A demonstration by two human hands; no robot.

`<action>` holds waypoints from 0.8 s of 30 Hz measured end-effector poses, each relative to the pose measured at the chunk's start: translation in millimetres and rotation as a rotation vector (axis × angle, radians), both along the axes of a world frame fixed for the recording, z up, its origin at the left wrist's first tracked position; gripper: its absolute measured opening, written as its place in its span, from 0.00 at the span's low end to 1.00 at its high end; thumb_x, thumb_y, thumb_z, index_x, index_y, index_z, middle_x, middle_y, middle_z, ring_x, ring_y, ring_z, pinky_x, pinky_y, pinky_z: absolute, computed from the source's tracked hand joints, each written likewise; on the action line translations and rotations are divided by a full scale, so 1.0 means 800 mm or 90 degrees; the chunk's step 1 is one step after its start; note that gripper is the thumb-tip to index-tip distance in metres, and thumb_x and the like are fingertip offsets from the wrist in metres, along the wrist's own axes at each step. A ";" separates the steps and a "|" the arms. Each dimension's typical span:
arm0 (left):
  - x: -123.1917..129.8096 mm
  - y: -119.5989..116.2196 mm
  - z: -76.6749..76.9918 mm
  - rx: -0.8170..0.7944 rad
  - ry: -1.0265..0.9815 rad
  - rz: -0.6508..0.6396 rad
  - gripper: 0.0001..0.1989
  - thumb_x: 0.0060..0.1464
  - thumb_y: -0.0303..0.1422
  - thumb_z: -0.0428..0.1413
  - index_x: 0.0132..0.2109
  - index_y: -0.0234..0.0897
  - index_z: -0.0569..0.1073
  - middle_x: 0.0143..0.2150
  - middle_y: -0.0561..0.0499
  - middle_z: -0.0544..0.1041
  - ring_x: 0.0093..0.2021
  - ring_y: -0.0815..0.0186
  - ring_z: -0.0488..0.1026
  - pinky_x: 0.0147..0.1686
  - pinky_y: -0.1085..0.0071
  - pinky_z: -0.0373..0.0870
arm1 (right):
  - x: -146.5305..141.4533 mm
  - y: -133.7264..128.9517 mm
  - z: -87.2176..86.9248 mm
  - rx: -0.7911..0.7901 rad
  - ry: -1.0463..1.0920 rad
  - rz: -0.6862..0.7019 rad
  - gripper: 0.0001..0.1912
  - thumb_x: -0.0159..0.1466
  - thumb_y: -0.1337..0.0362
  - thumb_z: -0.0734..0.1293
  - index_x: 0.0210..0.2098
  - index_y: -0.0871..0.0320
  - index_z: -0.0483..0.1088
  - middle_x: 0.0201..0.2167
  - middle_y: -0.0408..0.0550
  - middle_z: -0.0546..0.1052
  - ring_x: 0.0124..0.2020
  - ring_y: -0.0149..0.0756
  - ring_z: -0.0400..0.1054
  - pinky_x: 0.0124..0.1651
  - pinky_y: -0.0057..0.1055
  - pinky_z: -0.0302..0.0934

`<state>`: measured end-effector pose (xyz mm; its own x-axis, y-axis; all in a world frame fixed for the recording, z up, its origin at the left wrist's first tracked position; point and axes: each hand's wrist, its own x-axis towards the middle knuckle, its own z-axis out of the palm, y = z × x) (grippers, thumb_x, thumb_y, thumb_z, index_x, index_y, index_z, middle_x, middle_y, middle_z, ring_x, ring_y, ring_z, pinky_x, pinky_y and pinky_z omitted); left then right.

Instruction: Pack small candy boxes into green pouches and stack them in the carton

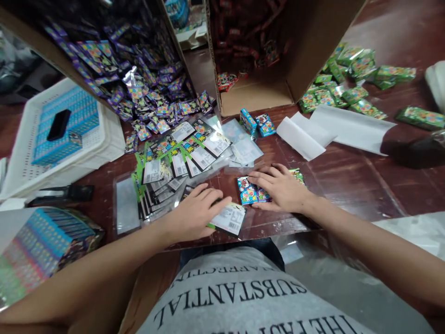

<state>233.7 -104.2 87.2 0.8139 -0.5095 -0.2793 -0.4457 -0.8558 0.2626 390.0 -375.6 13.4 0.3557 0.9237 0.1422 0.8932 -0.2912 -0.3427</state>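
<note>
My left hand (200, 211) lies palm down with its fingers apart on a printed clear sleeve (230, 218) that has a white barcode label. My right hand (280, 189) rests spread over a short row of small candy boxes. A blue box (247, 190) shows at the left end of that row and a green one (297, 175) at the right; the ones between are mostly under the hand. Left of and beyond my left hand, a fanned pile of similar printed sleeves (181, 169) covers the table. Two loose blue boxes (266, 125) stand farther back.
A cardboard box (257, 98) holding red packs opens toward me. Another at left spills purple packs (163, 111). Green packs (356, 99) and white paper (351, 130) lie at right. A white basket (104, 139) with blue boxes and a black phone (59, 125) stands at left.
</note>
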 end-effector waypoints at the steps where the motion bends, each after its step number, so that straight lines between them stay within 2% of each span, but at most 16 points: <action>1: -0.007 0.000 -0.001 0.009 -0.017 0.068 0.41 0.50 0.35 0.63 0.69 0.37 0.59 0.62 0.40 0.68 0.62 0.48 0.65 0.66 0.50 0.56 | 0.000 -0.001 0.000 0.004 0.002 -0.005 0.38 0.64 0.36 0.62 0.66 0.49 0.62 0.65 0.49 0.70 0.59 0.59 0.65 0.62 0.61 0.51; 4: -0.029 0.003 -0.011 0.016 -0.048 0.248 0.41 0.50 0.39 0.63 0.68 0.35 0.60 0.61 0.38 0.66 0.59 0.47 0.66 0.60 0.51 0.65 | 0.000 -0.008 0.001 0.046 0.029 0.011 0.39 0.63 0.38 0.66 0.67 0.49 0.61 0.66 0.50 0.69 0.58 0.56 0.64 0.56 0.53 0.58; 6: -0.039 0.006 -0.021 -0.013 -0.044 0.294 0.41 0.48 0.40 0.64 0.67 0.35 0.60 0.62 0.39 0.65 0.60 0.47 0.66 0.61 0.51 0.64 | 0.000 -0.012 0.003 0.066 0.053 0.072 0.39 0.63 0.40 0.68 0.68 0.49 0.60 0.67 0.50 0.68 0.58 0.54 0.64 0.54 0.48 0.59; 10: -0.047 0.007 -0.036 -0.120 -0.020 0.288 0.45 0.48 0.43 0.66 0.69 0.36 0.57 0.63 0.40 0.64 0.63 0.49 0.62 0.65 0.52 0.61 | -0.004 -0.012 0.007 0.006 0.030 0.181 0.38 0.64 0.39 0.67 0.68 0.47 0.60 0.68 0.46 0.67 0.57 0.52 0.64 0.51 0.47 0.58; 13: -0.044 -0.004 -0.044 -0.158 -0.019 0.259 0.47 0.48 0.43 0.66 0.70 0.37 0.56 0.64 0.40 0.63 0.63 0.49 0.62 0.65 0.51 0.60 | -0.008 -0.008 0.008 -0.019 -0.007 0.173 0.37 0.64 0.38 0.65 0.67 0.48 0.62 0.67 0.46 0.68 0.56 0.53 0.64 0.50 0.47 0.57; 17: -0.035 -0.025 -0.054 -0.159 -0.044 0.282 0.46 0.47 0.43 0.67 0.69 0.34 0.59 0.60 0.40 0.65 0.59 0.49 0.63 0.63 0.52 0.62 | -0.015 0.001 0.006 -0.030 -0.027 0.139 0.37 0.64 0.36 0.63 0.65 0.49 0.64 0.66 0.48 0.69 0.56 0.54 0.65 0.51 0.50 0.56; 20: -0.026 -0.032 -0.061 -0.152 -0.049 0.287 0.47 0.47 0.44 0.68 0.69 0.33 0.59 0.59 0.39 0.65 0.58 0.49 0.63 0.62 0.52 0.63 | -0.021 0.007 0.003 -0.022 -0.004 0.132 0.47 0.61 0.31 0.62 0.68 0.56 0.60 0.66 0.56 0.68 0.59 0.57 0.64 0.57 0.53 0.56; 24: -0.017 -0.031 -0.062 -0.156 -0.050 0.251 0.47 0.47 0.45 0.68 0.69 0.35 0.59 0.60 0.40 0.65 0.58 0.49 0.63 0.62 0.51 0.63 | -0.022 0.009 0.004 0.000 0.038 0.126 0.60 0.57 0.29 0.64 0.72 0.66 0.49 0.70 0.69 0.59 0.67 0.62 0.57 0.64 0.60 0.52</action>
